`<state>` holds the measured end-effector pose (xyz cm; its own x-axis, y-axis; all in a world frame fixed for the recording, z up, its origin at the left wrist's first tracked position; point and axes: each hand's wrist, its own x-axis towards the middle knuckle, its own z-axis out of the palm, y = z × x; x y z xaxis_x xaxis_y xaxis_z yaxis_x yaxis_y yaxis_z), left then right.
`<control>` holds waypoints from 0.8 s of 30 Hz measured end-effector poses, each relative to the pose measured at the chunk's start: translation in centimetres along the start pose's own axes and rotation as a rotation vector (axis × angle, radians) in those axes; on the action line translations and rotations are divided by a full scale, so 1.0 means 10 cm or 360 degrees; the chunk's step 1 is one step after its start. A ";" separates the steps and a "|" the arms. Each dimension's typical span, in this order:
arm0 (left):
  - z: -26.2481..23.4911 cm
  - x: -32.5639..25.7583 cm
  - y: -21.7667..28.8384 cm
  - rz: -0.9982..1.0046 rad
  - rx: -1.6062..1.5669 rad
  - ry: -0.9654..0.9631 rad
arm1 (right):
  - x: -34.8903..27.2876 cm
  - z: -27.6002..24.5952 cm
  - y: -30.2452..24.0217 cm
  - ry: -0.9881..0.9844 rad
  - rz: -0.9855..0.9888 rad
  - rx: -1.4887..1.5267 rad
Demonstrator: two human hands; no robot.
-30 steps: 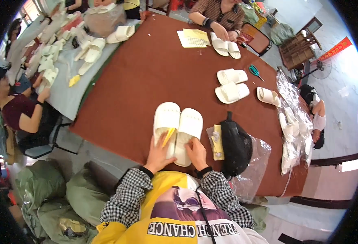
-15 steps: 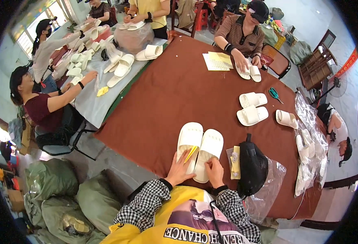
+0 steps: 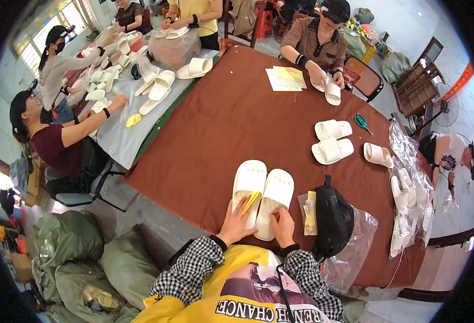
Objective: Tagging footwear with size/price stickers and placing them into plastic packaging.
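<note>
Head view: two bare hands at a pair of white slippers on the near edge of the brown counter. Slippers lie side by side, bands at the far end, heels toward the person; the left slipper sits slightly farther out than the right slipper.

Left hand: grip closed around a slim yellow tool, tip angled up and right over the left slipper; fingers at that slipper's outer side. Right hand: fingers curled over the rear of the right slipper; can't tell whether the grip is pinching anything.

Right of the hands: yellow card in clear plastic, then black pouch, clear bag partly under it. Farther out: second slipper pair, teal scissors just beyond, single slipper to the right. Bagged slippers along the right edge.

Across: co-worker, both hands at another slipper pair, sheets nearby.

Left: grey counter with more slippers and yellow scrap, people around it. Green sacks on the floor, lower left.
</note>
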<state>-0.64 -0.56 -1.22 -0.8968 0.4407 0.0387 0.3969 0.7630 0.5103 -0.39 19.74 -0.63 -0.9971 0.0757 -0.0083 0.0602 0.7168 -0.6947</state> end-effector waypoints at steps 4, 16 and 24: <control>0.00 0.00 0.00 0.0003 -0.0015 0.0010 | -0.03 -0.02 0.00 -0.0027 -0.0012 0.0030; -0.03 -0.02 0.01 0.0003 0.0043 -0.0094 | -0.36 -0.27 -0.16 -0.0211 -0.0408 -0.0411; 0.02 0.02 -0.01 0.0028 0.0035 -0.0069 | -0.46 -0.34 -0.13 -0.0233 -0.0545 -0.0601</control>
<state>-0.85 -0.44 -1.42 -0.8807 0.4736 0.0098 0.4169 0.7652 0.4906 4.30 20.78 2.75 -0.9571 -0.2846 0.0545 -0.2842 0.8854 -0.3677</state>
